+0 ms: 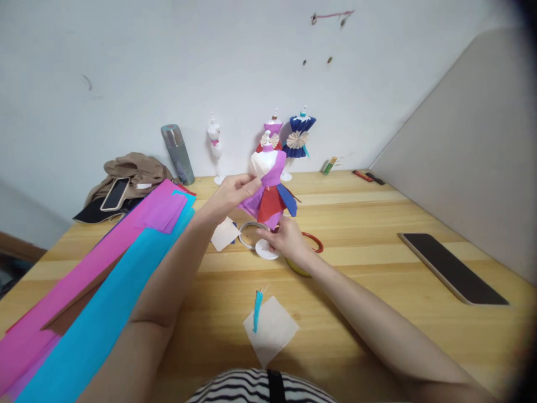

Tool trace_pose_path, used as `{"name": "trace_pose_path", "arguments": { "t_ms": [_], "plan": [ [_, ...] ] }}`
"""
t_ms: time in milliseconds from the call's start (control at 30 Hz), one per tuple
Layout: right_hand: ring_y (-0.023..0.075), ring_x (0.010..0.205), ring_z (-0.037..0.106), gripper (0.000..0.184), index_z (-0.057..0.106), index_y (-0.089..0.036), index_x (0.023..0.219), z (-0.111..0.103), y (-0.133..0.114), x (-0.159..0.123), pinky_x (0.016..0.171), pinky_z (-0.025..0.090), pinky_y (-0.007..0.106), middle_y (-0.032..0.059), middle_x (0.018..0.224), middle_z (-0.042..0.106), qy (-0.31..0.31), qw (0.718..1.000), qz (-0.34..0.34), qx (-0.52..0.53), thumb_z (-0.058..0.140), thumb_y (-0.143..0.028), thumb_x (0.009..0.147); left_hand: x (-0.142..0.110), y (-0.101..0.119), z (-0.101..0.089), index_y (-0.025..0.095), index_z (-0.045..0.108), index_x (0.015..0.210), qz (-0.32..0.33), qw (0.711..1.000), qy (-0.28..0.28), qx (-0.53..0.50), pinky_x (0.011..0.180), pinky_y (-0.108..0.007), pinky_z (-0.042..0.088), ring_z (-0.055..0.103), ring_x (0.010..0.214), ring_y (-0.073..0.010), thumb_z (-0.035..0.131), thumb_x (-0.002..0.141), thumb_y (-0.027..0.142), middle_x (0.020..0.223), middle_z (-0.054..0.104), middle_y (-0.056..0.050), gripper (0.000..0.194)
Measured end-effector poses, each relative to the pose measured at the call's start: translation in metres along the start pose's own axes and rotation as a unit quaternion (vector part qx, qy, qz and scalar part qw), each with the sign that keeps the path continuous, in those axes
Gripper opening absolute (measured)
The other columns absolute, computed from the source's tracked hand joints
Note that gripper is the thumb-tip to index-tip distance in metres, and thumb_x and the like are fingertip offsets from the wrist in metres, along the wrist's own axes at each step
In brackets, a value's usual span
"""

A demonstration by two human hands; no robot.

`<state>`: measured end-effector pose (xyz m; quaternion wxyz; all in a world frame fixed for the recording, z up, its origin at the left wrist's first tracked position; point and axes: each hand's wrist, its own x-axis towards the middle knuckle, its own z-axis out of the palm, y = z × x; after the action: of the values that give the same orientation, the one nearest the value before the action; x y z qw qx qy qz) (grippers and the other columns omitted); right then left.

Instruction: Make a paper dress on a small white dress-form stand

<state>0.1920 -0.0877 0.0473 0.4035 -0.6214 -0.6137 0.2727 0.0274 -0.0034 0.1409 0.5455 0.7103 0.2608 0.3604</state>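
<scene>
A small white dress-form mannequin (262,163) stands in front of me, wearing a paper dress (272,178) with a purple top and a skirt of purple, red and blue pieces. My left hand (237,193) pinches the dress at its left side, near the waist. Low down, my right hand (288,239) is closed around the mannequin's stand, just above its round white base (267,250); the hand hides most of the pole. Close to me lies a cream paper square (273,327) with a narrow blue paper strip (257,310) on it.
Behind stand a bare white mannequin (215,146) and two dressed ones, one in dark blue (297,139). Coloured paper sheets (121,268) lie at left, beside a flask (178,157), cap and phone (115,194). A dark-screened device (453,268) lies right. Rings (316,242) surround the base.
</scene>
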Motion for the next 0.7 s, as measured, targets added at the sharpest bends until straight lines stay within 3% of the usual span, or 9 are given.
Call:
{"name": "trace_pose_path", "arguments": {
  "t_ms": [100, 333, 500, 600, 700],
  "plan": [
    [0.0186, 0.046, 0.058, 0.029, 0.048, -0.026, 0.072, 0.0, -0.001, 0.0, 0.049, 0.042, 0.03, -0.0023, 0.049, 0.058, -0.004, 1.0, -0.002, 0.014, 0.072, -0.039, 0.083, 0.001, -0.001, 0.005, 0.015, 0.07, 0.083, 0.004, 0.999, -0.026, 0.026, 0.073, -0.03, 0.048, 0.063, 0.077, -0.0187, 0.078, 0.073, 0.061, 0.08, 0.068, -0.004, 0.048],
    [0.0161, 0.043, 0.055, 0.023, 0.05, -0.025, 0.08, 0.003, 0.002, 0.0, 0.046, 0.043, 0.029, -0.0051, 0.053, 0.057, -0.005, 0.999, -0.008, 0.034, 0.072, -0.034, 0.081, 0.001, -0.004, 0.006, 0.015, 0.071, 0.093, -0.042, 0.998, -0.014, 0.054, 0.071, -0.032, 0.052, 0.067, 0.08, -0.0212, 0.081, 0.071, 0.048, 0.089, 0.073, -0.006, 0.041],
    [0.0172, 0.048, 0.06, 0.021, 0.054, -0.024, 0.08, 0.005, 0.004, -0.002, 0.051, 0.047, 0.029, -0.0035, 0.059, 0.062, -0.002, 0.999, -0.029, 0.017, 0.073, -0.032, 0.081, 0.002, -0.002, 0.002, 0.014, 0.072, 0.091, -0.086, 0.994, -0.003, 0.074, 0.072, -0.034, 0.053, 0.068, 0.079, -0.0226, 0.083, 0.069, 0.049, 0.087, 0.074, -0.007, 0.043],
    [0.0202, 0.056, 0.063, 0.018, 0.057, -0.023, 0.08, -0.002, 0.005, 0.003, 0.056, 0.048, 0.031, 0.0001, 0.064, 0.065, 0.038, 0.998, -0.047, -0.016, 0.074, -0.031, 0.08, 0.004, -0.002, -0.007, 0.015, 0.076, 0.095, -0.044, 0.997, -0.029, 0.06, 0.082, -0.036, 0.055, 0.071, 0.092, -0.026, 0.085, 0.068, 0.056, 0.098, 0.078, -0.01, 0.05],
    [0.0254, 0.069, 0.067, 0.015, 0.063, -0.022, 0.09, -0.015, 0.008, 0.013, 0.063, 0.052, 0.036, 0.0065, 0.077, 0.07, 0.101, 0.991, -0.069, -0.05, 0.071, -0.032, 0.082, 0.005, -0.002, -0.017, 0.017, 0.079, 0.1, 0.008, 0.999, 0.019, 0.037, 0.095, -0.037, 0.053, 0.07, 0.111, -0.029, 0.078, 0.074, 0.067, 0.114, 0.078, -0.013, 0.056]
  ]
}}
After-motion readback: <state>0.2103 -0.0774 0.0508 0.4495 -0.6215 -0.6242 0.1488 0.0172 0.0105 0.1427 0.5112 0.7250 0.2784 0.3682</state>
